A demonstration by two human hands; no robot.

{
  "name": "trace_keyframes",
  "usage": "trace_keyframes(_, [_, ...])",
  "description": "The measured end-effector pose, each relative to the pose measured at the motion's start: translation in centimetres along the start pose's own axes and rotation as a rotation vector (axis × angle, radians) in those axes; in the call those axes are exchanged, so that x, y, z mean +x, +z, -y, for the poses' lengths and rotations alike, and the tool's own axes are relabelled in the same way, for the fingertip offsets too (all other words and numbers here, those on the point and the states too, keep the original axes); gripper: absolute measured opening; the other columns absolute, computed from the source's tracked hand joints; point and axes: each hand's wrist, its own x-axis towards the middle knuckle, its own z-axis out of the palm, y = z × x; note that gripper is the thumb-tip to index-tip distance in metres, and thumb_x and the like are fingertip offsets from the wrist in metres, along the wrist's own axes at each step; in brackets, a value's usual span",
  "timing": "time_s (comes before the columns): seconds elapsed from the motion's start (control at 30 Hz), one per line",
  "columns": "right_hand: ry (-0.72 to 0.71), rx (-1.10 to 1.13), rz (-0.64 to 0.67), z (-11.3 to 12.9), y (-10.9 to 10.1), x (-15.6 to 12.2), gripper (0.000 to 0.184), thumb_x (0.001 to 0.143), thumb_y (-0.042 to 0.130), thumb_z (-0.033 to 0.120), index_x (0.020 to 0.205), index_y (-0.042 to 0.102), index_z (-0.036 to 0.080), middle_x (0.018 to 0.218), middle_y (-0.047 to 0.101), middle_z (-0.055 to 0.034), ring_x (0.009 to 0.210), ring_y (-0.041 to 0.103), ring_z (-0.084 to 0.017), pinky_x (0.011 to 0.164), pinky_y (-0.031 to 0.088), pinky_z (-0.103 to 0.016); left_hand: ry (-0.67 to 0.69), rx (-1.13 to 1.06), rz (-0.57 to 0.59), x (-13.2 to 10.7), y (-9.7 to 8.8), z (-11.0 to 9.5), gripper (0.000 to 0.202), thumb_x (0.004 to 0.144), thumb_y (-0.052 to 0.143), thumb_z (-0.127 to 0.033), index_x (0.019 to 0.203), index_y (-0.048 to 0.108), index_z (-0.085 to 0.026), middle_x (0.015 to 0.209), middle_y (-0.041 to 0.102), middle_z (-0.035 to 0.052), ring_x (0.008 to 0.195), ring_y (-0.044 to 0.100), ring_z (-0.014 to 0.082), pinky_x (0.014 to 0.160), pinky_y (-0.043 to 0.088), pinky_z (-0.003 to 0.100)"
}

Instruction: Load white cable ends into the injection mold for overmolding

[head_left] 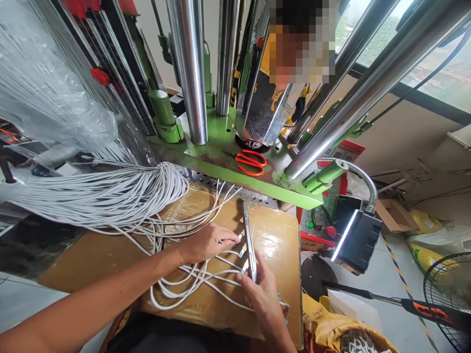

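Observation:
A narrow silver metal bar (250,240) is tilted on edge above the cardboard, its far end pointing toward the machine. My right hand (263,289) grips its near end, thumb on the left side and fingers behind. Several white cables (217,277) reach the bar's left side, their small teal and metal ends (242,253) lined up along it. My left hand (211,241) is closed in a pinch at the bar's left side, at one cable end; its fingers partly hide that end. Loose cable loops lie below my left wrist.
A thick bundle of white cables (158,189) lies at left on the cardboard (274,314). Ahead stands a green machine plate (221,169) with steel columns and red-handled scissors (252,161) on it. A lit lamp (358,240) hangs at right. Another person is behind the machine.

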Motion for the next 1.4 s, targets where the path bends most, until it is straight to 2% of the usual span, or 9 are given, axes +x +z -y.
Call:
trace_keyframes(0.2, [-0.064, -0.011, 0.022, 0.1, -0.1, 0.3, 0.072, 0.071, 0.075, 0.039, 0.134, 0.048, 0.017, 0.080, 0.057, 0.0005, 0.067, 0.045, -0.012, 0.060, 0.041, -0.022, 0.041, 0.001, -0.019, 0.1, 0.4, 0.8, 0.022, 0.091, 0.050, -0.016, 0.100, 0.071, -0.019, 0.092, 0.075, 0.0030, 0.084, 0.069, 0.0144, 0.080, 0.051, 0.022])
trace_keyframes(0.6, [-0.045, -0.023, 0.108, 0.8, 0.2, -0.1, 0.064, 0.079, 0.069, 0.040, 0.135, 0.046, 0.019, 0.069, 0.041, 0.0061, 0.052, 0.029, -0.007, 0.042, 0.028, -0.018, 0.063, -0.030, -0.111, 0.2, 1.5, 1.6, 0.023, 0.092, 0.050, -0.019, 0.102, 0.070, -0.018, 0.099, 0.075, 0.0045, 0.091, 0.070, 0.0150, 0.086, 0.052, 0.024])
trace_keyframes(0.73, [-0.005, 0.033, 0.111, 0.7, 0.3, 0.0, 0.070, 0.077, 0.071, 0.040, 0.137, 0.042, 0.020, 0.068, 0.042, 0.0071, 0.048, 0.027, -0.005, 0.038, 0.026, -0.017, -0.172, -0.164, -0.150, 0.7, 1.2, 0.3, 0.017, 0.086, 0.057, -0.022, 0.093, 0.072, -0.019, 0.093, 0.075, 0.0037, 0.085, 0.069, 0.0166, 0.081, 0.053, 0.026])
trace_keyframes(0.83, [0.005, 0.095, 0.074, 0.4, 0.4, 0.2, 0.073, 0.076, 0.072, 0.040, 0.138, 0.040, 0.019, 0.068, 0.044, 0.0070, 0.048, 0.027, -0.005, 0.039, 0.026, -0.017, -0.450, -0.366, -0.300, 0.1, 0.9, -0.9, 0.022, 0.077, 0.067, -0.025, 0.097, 0.065, -0.016, 0.087, 0.072, 0.0038, 0.080, 0.067, 0.0176, 0.075, 0.053, 0.028])
trace_keyframes(0.93, [-0.023, 0.078, 0.055, 0.1, 0.2, 0.4, 0.072, 0.071, 0.075, 0.040, 0.133, 0.046, 0.019, 0.071, 0.048, 0.0047, 0.053, 0.035, -0.007, 0.042, 0.030, -0.017, -0.481, -0.658, -0.388, -1.6, 0.7, -1.6, 0.039, 0.078, 0.068, -0.028, 0.111, 0.052, -0.018, 0.099, 0.069, 0.0065, 0.093, 0.066, 0.0194, 0.086, 0.052, 0.034])
trace_keyframes(1.03, [0.003, 0.057, 0.092, 0.1, 0.1, 0.4, 0.069, 0.073, 0.074, 0.042, 0.134, 0.046, 0.021, 0.066, 0.046, 0.0064, 0.047, 0.031, -0.005, 0.038, 0.027, -0.017, -0.478, -0.773, -0.390, -3.5, 0.7, -1.8, 0.031, 0.090, 0.055, -0.036, 0.115, 0.051, -0.018, 0.113, 0.065, 0.0097, 0.111, 0.060, 0.0212, 0.101, 0.044, 0.038])
trace_keyframes(1.2, [0.057, 0.108, 0.099, 0.1, 0.1, 0.3, 0.076, 0.074, 0.074, 0.042, 0.138, 0.039, 0.023, 0.061, 0.040, 0.0102, 0.041, 0.023, -0.003, 0.034, 0.022, -0.017, -0.486, -0.682, -0.411, -4.3, 0.0, -2.3, 0.027, 0.094, 0.051, -0.039, 0.100, 0.063, -0.017, 0.103, 0.068, 0.0058, 0.104, 0.062, 0.0198, 0.102, 0.043, 0.035])
trace_keyframes(1.3, [0.062, 0.122, 0.091, -0.2, 0.1, 0.3, 0.083, 0.072, 0.075, 0.043, 0.142, 0.034, 0.024, 0.065, 0.042, 0.0091, 0.041, 0.023, -0.003, 0.035, 0.023, -0.018, -0.430, -0.635, -0.334, -3.3, -0.4, -2.9, 0.029, 0.097, 0.045, -0.038, 0.113, 0.060, -0.018, 0.111, 0.067, 0.0065, 0.108, 0.061, 0.0198, 0.101, 0.045, 0.034])
trace_keyframes(1.4, [0.065, 0.110, 0.075, -1.0, -0.1, 0.6, 0.082, 0.073, 0.075, 0.043, 0.142, 0.035, 0.024, 0.069, 0.044, 0.0069, 0.046, 0.028, -0.005, 0.037, 0.025, -0.018, -0.328, -0.303, -0.306, -1.7, 0.1, -3.2, 0.036, 0.092, 0.055, -0.038, 0.123, 0.058, -0.021, 0.118, 0.064, 0.0079, 0.110, 0.059, 0.0219, 0.097, 0.048, 0.036])
